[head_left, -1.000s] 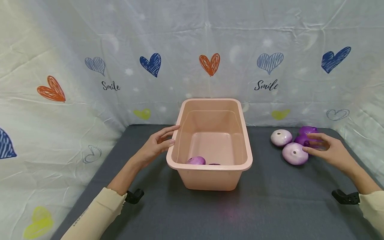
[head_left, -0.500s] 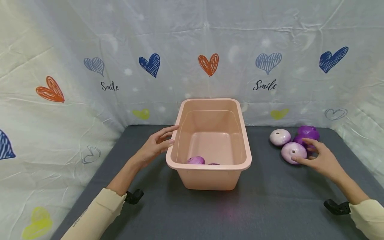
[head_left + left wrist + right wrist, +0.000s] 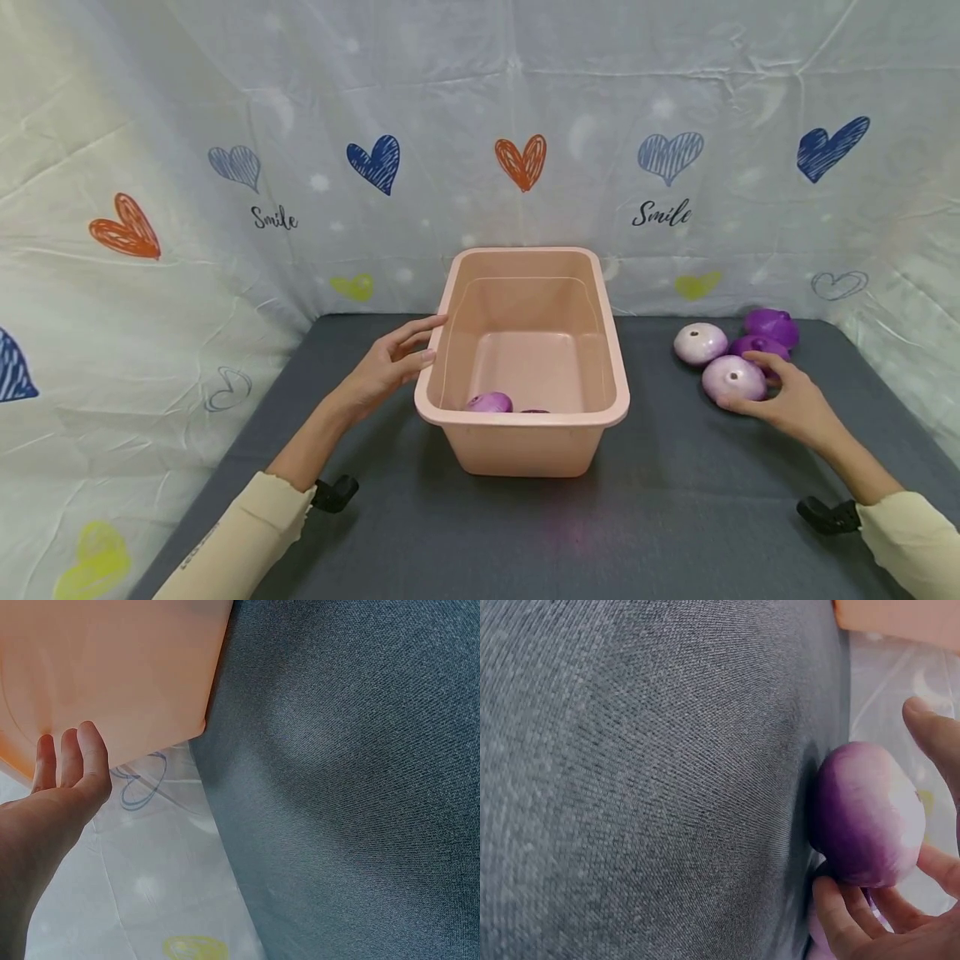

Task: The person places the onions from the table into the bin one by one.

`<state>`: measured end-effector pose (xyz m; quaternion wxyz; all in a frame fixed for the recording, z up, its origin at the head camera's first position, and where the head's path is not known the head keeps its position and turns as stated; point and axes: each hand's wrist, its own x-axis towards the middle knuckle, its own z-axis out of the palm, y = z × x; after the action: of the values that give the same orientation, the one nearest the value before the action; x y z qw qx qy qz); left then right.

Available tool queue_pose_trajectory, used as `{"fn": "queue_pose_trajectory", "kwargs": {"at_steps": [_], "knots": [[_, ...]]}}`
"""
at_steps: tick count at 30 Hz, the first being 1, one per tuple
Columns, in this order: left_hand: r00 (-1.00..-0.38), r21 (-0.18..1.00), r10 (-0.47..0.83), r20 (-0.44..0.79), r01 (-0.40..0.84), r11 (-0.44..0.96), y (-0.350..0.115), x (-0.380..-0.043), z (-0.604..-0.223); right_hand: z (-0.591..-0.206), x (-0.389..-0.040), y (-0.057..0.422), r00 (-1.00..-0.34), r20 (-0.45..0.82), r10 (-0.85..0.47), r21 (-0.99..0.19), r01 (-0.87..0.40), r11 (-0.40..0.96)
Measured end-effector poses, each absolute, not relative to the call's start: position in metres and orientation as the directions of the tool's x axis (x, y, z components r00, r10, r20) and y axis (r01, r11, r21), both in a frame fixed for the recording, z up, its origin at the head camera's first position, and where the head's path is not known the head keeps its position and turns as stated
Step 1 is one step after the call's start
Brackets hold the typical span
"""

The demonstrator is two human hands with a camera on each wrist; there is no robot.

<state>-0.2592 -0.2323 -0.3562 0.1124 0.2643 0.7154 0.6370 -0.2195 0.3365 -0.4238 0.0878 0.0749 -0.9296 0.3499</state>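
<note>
My left hand (image 3: 385, 364) rests against the left side of a peach plastic tub (image 3: 525, 450); its fingers (image 3: 93, 754) lie on the outer wall, fairly straight. Inside the tub, a purple onion (image 3: 491, 402) shows above the front rim, beside a dark sliver of something mostly hidden. At the right, my right hand (image 3: 791, 406) is around a pale purple-white onion (image 3: 733, 377) on the table. In the right wrist view its fingers (image 3: 840, 919) reach along one side of that onion, while the thumb stands apart from the other side.
Behind that onion lie another pale onion (image 3: 701, 343) and two darker purple onions, one nearer (image 3: 759, 345) and one farther back (image 3: 772, 327). A dark grey cloth (image 3: 637, 533) covers the table. White sheeting with printed hearts (image 3: 465, 108) hangs behind and at the sides.
My right hand has moved left and toward me, from the dark purple onions to the front pale onion. One dark onion has settled slightly. The left hand keeps its place on the tub.
</note>
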Motion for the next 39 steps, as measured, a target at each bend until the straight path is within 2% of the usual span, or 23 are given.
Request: {"fn": "queue_pose_trajectory", "kwargs": {"at_steps": [18,26,33,39], "knots": [[-0.834,0.971,0.523,0.174,0.234,0.05,-0.233,-0.259,-0.357,-0.43,-0.226,0.335,-0.956,0.268,-0.12,-0.665,-0.273,0.695],[-0.836,0.97,0.523,0.166,0.233,0.065,-0.233,-0.26,-0.356,-0.427,-0.225,0.339,-0.967,0.234,-0.101,-0.707,-0.24,0.665],[-0.846,0.971,0.509,0.158,0.227,0.076,-0.232,-0.259,-0.355,-0.418,-0.225,0.342,-0.967,0.236,-0.096,-0.777,-0.247,0.579],[-0.844,0.97,0.511,0.16,0.229,0.075,-0.233,-0.26,-0.356,-0.405,-0.229,0.343,-0.981,0.177,-0.079,-0.813,-0.191,0.549]]}}
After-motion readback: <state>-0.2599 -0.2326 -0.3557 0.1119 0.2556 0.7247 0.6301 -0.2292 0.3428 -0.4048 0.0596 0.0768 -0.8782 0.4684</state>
